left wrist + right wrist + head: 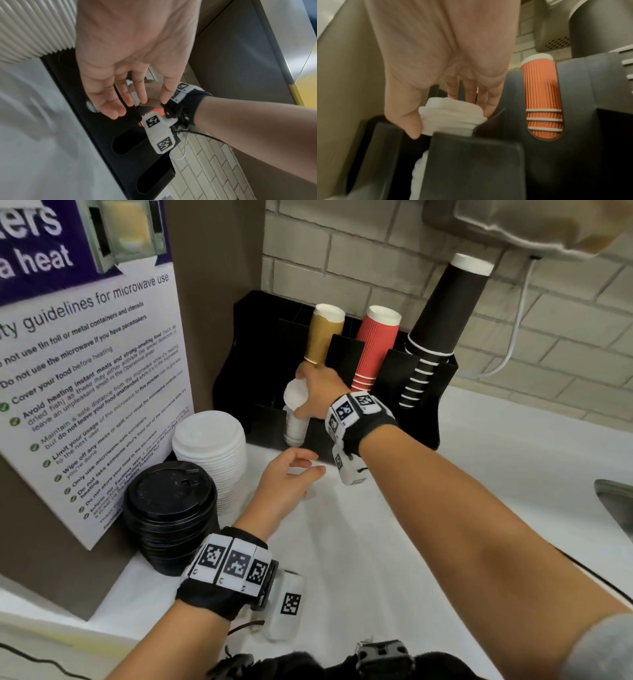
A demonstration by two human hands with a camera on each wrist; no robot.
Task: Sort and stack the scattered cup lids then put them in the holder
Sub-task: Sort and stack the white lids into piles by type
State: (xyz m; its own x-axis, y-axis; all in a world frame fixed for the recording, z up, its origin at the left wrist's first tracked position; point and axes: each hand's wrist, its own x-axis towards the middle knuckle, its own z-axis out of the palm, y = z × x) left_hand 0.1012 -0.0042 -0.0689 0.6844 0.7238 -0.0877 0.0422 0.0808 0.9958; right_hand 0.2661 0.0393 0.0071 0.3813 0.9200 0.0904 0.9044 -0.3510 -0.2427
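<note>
My right hand (310, 395) grips a stack of small white lids (295, 397) at the top of the left front slot of the black holder (424, 419); more small white lids (295, 429) sit in that slot below. In the right wrist view the thumb and fingers pinch the small white lids (452, 117) just above the holder (471, 162) wall. My left hand (291, 474) hovers open over the counter just in front of the holder, fingers relaxed and holding nothing; the left wrist view shows its open palm (123, 67). A stack of large white lids (210, 453) and a stack of black lids (169, 515) stand at the left.
The holder carries stacks of gold cups (323, 337), red ribbed cups (375, 347) and black cups (438, 326). A microwave guidelines sign (85, 364) leans at the left. A brick wall lies behind, a sink edge (616, 501) at the right, on a white counter (445, 525).
</note>
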